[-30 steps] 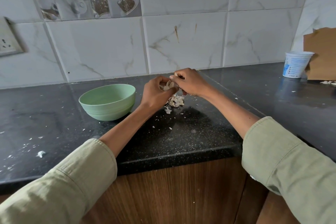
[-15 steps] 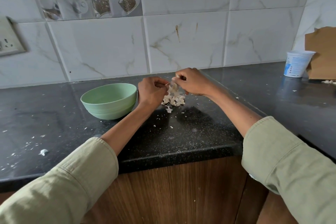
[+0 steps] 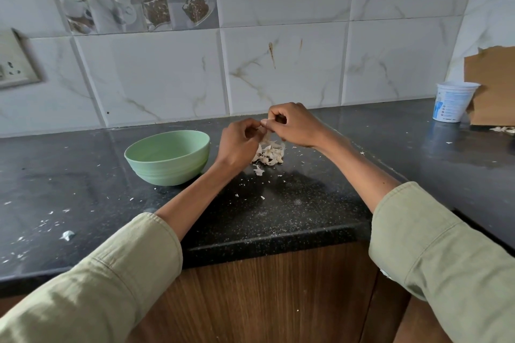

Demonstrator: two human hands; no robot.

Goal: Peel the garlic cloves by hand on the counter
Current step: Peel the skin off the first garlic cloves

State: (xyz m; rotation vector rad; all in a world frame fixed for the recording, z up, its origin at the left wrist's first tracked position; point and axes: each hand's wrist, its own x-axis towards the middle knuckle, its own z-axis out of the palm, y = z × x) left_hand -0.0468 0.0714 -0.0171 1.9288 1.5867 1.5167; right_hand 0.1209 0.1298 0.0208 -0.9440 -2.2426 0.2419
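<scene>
My left hand point(image 3: 240, 142) and my right hand point(image 3: 292, 125) are up together over the dark speckled stone counter point(image 3: 278, 211), fingertips almost touching. The fingers of both are curled in tight. Between them I pinch a small garlic clove point(image 3: 264, 122), mostly hidden, and a thin pale strip of skin point(image 3: 268, 135) hangs down from it. Right under my hands lies a little pile of white garlic peels point(image 3: 269, 154). A round light green bowl point(image 3: 167, 157) sits just left of my left wrist.
</scene>
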